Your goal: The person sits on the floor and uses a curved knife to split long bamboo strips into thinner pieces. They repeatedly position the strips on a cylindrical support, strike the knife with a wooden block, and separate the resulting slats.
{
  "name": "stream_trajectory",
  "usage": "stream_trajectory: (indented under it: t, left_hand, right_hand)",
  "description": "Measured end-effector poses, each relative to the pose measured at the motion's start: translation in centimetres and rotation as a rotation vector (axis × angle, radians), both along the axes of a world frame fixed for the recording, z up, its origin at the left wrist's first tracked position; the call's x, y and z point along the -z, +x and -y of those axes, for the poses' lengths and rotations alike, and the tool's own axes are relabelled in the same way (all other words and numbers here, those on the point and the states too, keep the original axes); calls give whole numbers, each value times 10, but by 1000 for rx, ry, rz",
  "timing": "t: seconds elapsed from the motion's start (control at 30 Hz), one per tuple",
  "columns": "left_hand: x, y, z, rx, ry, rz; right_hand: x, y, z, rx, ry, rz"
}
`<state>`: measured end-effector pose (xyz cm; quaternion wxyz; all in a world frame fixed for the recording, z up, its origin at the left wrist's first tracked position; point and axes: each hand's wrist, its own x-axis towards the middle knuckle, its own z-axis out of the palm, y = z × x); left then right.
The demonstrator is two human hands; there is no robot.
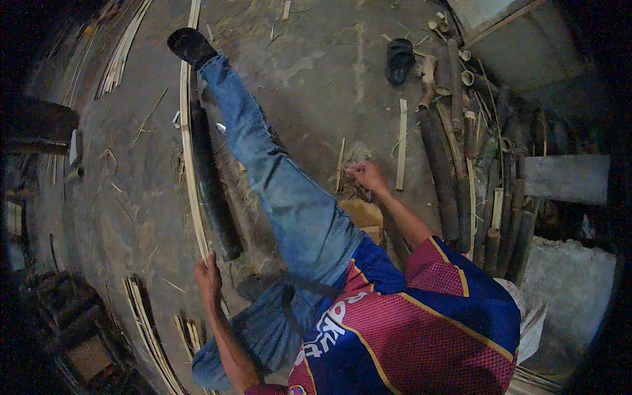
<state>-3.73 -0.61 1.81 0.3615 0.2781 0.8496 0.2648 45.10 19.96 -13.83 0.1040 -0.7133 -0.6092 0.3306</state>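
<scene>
Dusty concrete floor (316,72) spreads around, bamboo poles (454,164) piled at right. Left hand (208,275), arm bent, has fingers clamped on a long bamboo strip (186,145) lying beside the outstretched leg (263,158). Right hand (367,176) reaches forward, fingers curled together near a short bamboo slat (401,145)

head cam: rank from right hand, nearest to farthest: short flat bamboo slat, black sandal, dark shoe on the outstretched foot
From the right hand:
1. Short flat bamboo slat, just right of the hand on the floor.
2. Black sandal, farther up, beside the bamboo poles.
3. Dark shoe, far upper left, at the end of the outstretched leg.
</scene>
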Motion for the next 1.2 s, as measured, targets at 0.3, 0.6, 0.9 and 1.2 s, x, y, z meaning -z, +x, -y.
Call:
stream_trajectory:
  t: [0.3, 0.6, 0.9, 1.2]
  left_hand:
    - [14, -6, 8, 52, 62, -140]
    - [-14, 5, -4, 51, -115, -11]
    - [0, 5, -1, 42, -1, 21]
    - [-11, 10, -6, 27, -14, 33]
  right_hand:
    - [0, 44, -28, 245, -127, -650]
    - [-83, 56, -61, 491, -117, -917]
    - [-35, 21, -57, 81, 272, -485]
    - [-18, -23, -45, -75, 209, -339]
